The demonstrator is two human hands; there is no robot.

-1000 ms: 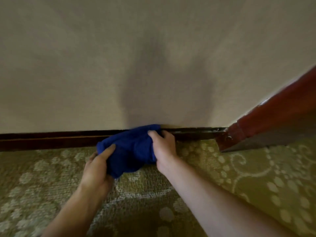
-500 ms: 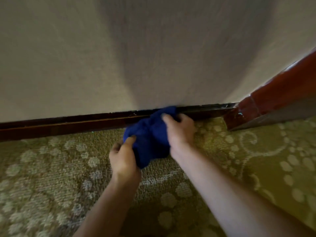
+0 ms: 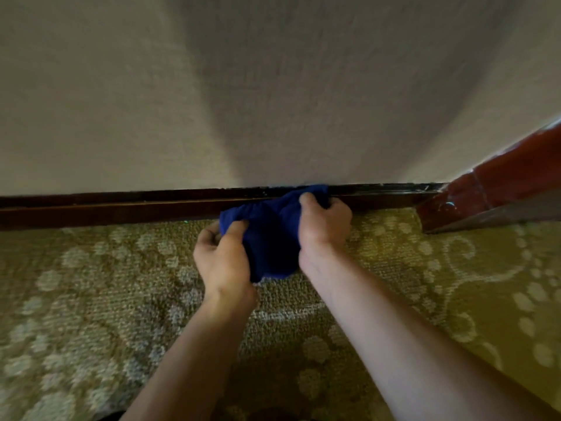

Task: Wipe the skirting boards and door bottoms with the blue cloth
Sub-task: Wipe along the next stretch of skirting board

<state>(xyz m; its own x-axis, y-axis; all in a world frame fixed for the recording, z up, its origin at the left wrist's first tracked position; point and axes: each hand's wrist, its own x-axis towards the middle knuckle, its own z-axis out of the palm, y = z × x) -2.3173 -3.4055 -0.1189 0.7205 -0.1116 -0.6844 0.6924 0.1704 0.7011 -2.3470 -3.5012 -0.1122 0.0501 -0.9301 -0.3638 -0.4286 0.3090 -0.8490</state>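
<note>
Two bare forearms reach over patterned olive carpet (image 3: 91,299): the left hand (image 3: 223,262) pinches the lower fold of a bunched deep-blue cloth (image 3: 270,232) while the right hand (image 3: 323,226) grips its top, pressing it onto the dark wooden skirting board (image 3: 121,205). Just right of the grip stands a red-brown door frame (image 3: 485,192); the loose bundle could slip off the narrow ledge, likely missing the corner.
</note>
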